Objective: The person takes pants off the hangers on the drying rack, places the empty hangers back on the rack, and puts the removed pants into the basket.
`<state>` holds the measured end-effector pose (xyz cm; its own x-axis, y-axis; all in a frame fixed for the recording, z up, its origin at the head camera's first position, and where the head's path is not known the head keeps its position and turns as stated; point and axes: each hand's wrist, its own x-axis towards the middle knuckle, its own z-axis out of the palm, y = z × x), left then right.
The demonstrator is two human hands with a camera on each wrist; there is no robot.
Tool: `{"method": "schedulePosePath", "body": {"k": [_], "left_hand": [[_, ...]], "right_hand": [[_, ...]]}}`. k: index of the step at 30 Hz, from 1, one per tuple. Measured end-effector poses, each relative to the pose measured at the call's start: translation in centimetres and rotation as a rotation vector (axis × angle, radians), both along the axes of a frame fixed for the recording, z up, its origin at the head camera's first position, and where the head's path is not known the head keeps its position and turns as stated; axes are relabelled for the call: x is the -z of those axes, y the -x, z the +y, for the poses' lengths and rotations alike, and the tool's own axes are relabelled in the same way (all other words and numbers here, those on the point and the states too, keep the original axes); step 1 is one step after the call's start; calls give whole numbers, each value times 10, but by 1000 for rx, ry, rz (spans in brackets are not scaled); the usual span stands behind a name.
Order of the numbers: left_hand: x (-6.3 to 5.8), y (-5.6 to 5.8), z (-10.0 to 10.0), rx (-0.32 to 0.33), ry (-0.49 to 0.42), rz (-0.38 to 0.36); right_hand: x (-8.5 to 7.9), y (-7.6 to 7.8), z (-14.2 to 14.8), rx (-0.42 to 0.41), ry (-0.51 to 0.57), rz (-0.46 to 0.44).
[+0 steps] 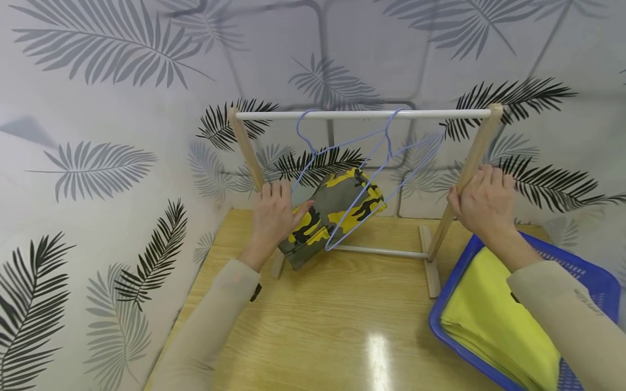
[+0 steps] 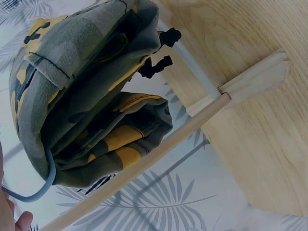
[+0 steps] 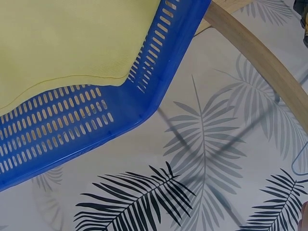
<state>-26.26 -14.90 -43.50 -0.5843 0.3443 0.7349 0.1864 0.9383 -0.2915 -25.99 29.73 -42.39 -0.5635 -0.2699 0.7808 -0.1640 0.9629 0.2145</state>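
Note:
A small clothes rack with a white top rail [image 1: 362,115] and wooden posts stands on the table. My left hand [image 1: 273,213] grips the left post, partly covering it; in the left wrist view its thumb tip [image 2: 23,222] shows at the lower left edge. My right hand [image 1: 486,202] holds the right post [image 1: 442,231] with curled fingers. From the rail hang two blue wire hangers [image 1: 364,191], tilted sideways. A yellow, grey and black camouflage garment [image 1: 337,203], folded over, hangs at the left one beside my left hand; black toggles [image 2: 169,37] dangle from it.
A blue perforated basket [image 1: 599,282] with folded yellow cloth [image 1: 494,320] in it stands at the right, under my right forearm. The light wooden table [image 1: 313,320] meets a leaf-patterned wall [image 1: 122,168] behind the rack. A lower white bar [image 1: 386,251] joins the rack's feet.

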Motion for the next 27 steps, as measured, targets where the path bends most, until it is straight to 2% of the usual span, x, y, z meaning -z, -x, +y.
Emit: {"method": "schedulePosePath", "body": {"k": [5,15,21,27], "left_hand": [[0,0,0,4,-6,23],[2,-4,0,11,-29,4],[6,-5,-2,47,-70,42],[8,-6,-2,97,-89,122]], "right_hand": [[0,-1,-1,-1,0,2],[0,-1,-1,11,16,-18],[0,-1,-1,15,18,-28],[1,0,-1,12,26,-18]]}}
